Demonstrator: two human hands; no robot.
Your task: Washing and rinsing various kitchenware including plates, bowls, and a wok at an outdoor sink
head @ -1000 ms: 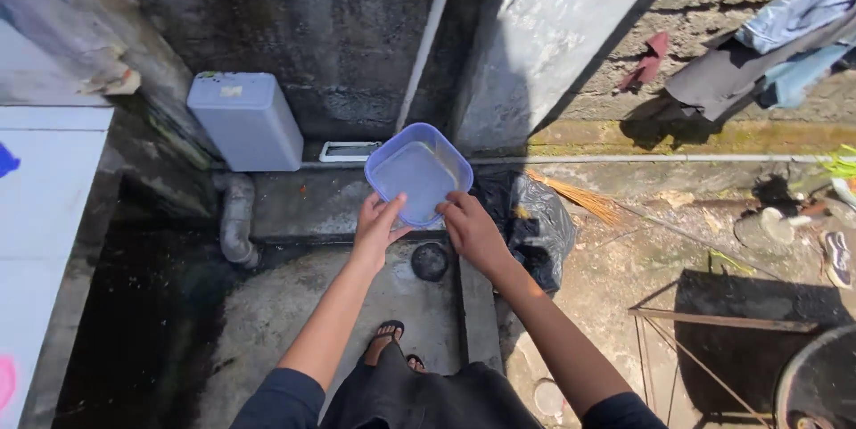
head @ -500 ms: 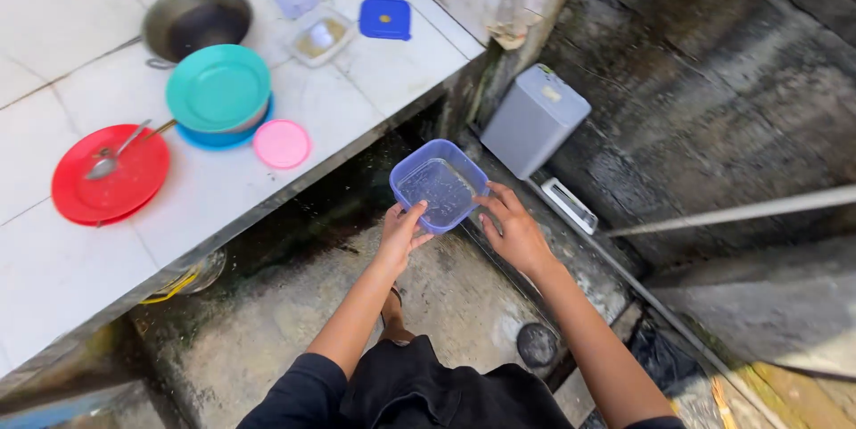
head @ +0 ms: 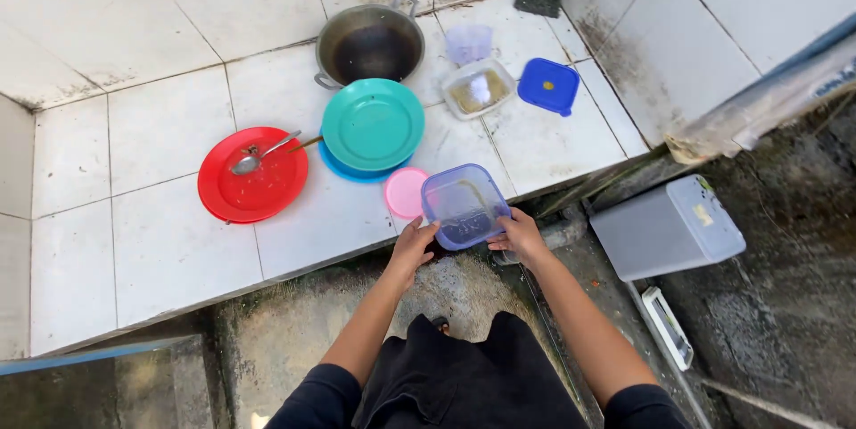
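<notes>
Clear purple tub [head: 464, 206] now swung back over tabletop [head: 178, 242] edge by pink lid [head: 406, 192]; left hand [head: 413, 246] & right hand [head: 519, 235] grip both closed on it, tub looks near-empty.

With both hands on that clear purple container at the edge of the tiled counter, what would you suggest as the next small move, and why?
Probably set the purple container down on the bare white tile just ahead. The left hand and right hand hold it at the counter's edge, above the pink lid, and the open tile right of the teal plate looks free.
</notes>
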